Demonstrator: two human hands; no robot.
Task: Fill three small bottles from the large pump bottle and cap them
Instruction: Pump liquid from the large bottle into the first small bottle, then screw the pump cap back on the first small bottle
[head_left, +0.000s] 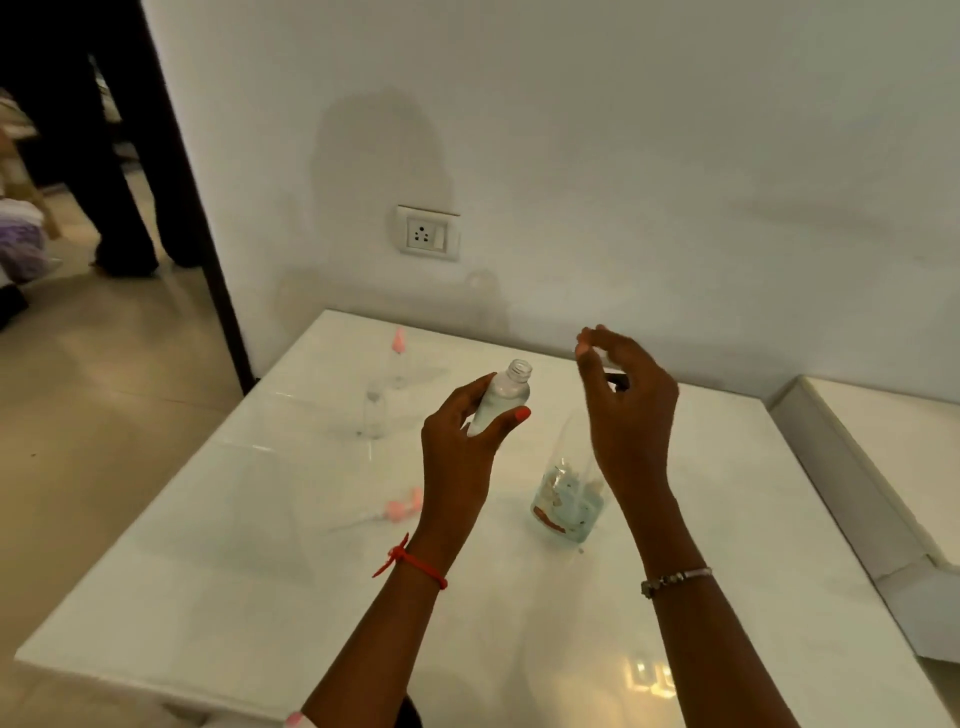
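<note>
Clear small bottle (505, 397) gripped between left hand's (457, 447) fingers (469, 392).

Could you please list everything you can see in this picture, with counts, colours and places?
table: one, glossy white, under everything
pump bottle: one, clear, printed label, partly behind right hand
held bottle: one, clear, uncapped
near standing bottle: one, clear, far left
far standing bottle: one, pink top, behind it
pink caps: seemingly two, lying left
wall socket: one, white
left hand: grips held bottle
right hand: raised, fingers bent, contents unclear
</note>
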